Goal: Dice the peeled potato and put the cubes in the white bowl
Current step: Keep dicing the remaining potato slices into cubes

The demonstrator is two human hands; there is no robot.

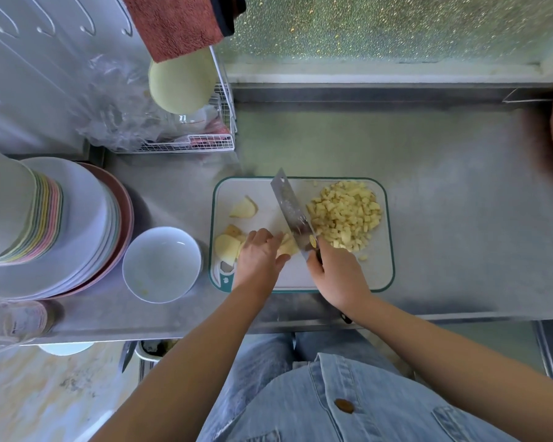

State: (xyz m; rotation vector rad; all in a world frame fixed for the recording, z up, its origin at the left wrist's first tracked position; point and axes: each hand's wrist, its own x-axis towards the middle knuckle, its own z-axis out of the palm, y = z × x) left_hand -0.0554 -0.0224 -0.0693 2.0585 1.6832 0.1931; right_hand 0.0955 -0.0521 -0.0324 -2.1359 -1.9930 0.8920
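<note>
A white cutting board (377,275) with a green rim lies on the steel counter. A heap of yellow potato cubes (345,215) covers its far right part. My left hand (257,256) presses down on potato strips (288,245) near the board's front. My right hand (339,275) grips the handle of a cleaver (289,207), whose blade stands against the strips and points away from me. Uncut potato slices (225,247) lie by my left hand, and another slice (244,207) sits farther back. The white bowl (162,264) stands left of the board, holding only a few scraps.
Stacked plates (77,224) and bowls crowd the left of the counter. A wire rack (205,145) with a plastic bag, a green bowl and a red towel stands behind. The counter's front edge runs just below the board.
</note>
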